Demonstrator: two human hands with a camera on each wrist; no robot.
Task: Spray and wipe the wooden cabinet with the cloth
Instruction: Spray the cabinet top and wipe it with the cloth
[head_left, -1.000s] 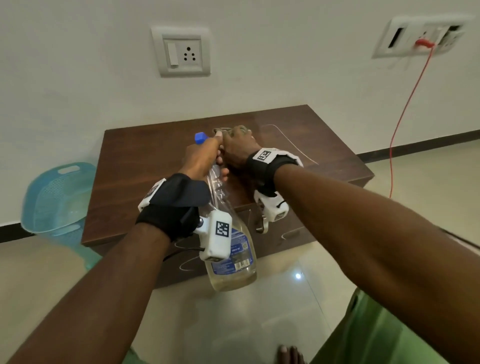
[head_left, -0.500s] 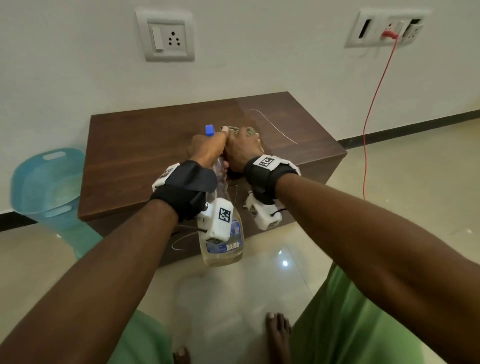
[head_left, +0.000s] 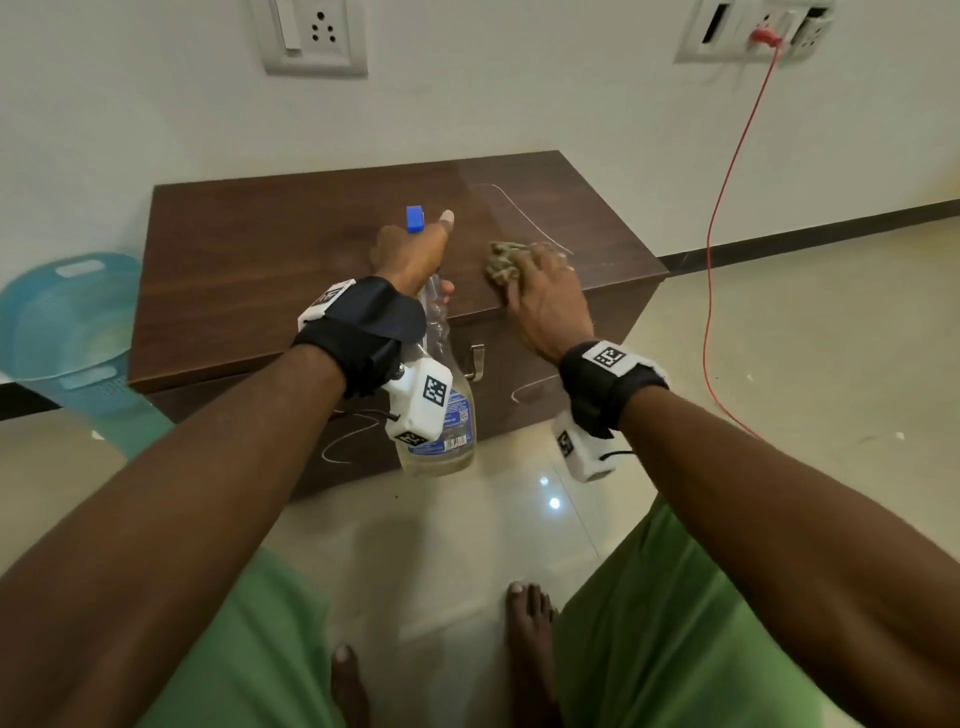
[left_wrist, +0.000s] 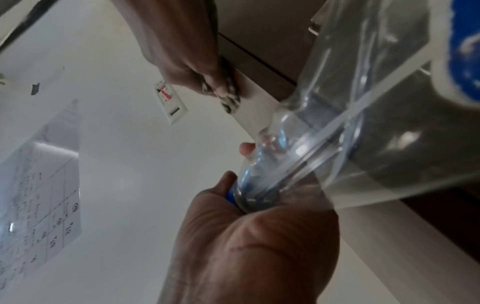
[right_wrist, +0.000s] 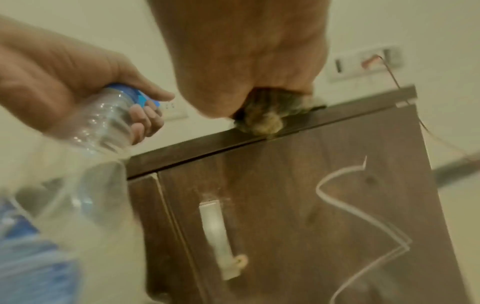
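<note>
A low dark wooden cabinet (head_left: 270, 270) stands against the white wall. My left hand (head_left: 410, 254) grips the neck of a clear spray bottle (head_left: 447, 415) with a blue nozzle (head_left: 414, 218), held over the cabinet's front edge. In the left wrist view the fingers curl round the bottle neck (left_wrist: 262, 185). My right hand (head_left: 540, 291) holds a crumpled mottled cloth (head_left: 501, 262) against the cabinet top near its front right. The right wrist view shows the cloth (right_wrist: 262, 119) bunched under the hand at the top's front edge (right_wrist: 197, 150).
A light blue plastic basket (head_left: 62, 332) stands on the floor left of the cabinet. A red cable (head_left: 727, 208) hangs from a wall socket (head_left: 758, 31) at the right. White chalk lines mark the cabinet door (right_wrist: 363, 205), which has a metal handle (right_wrist: 218, 238). My bare feet (head_left: 530, 639) stand on the tiled floor.
My right hand has moved rightward away from the bottle nozzle, carrying the cloth onto the cabinet top. The left hand keeps its hold on the bottle. The head view has tilted down.
</note>
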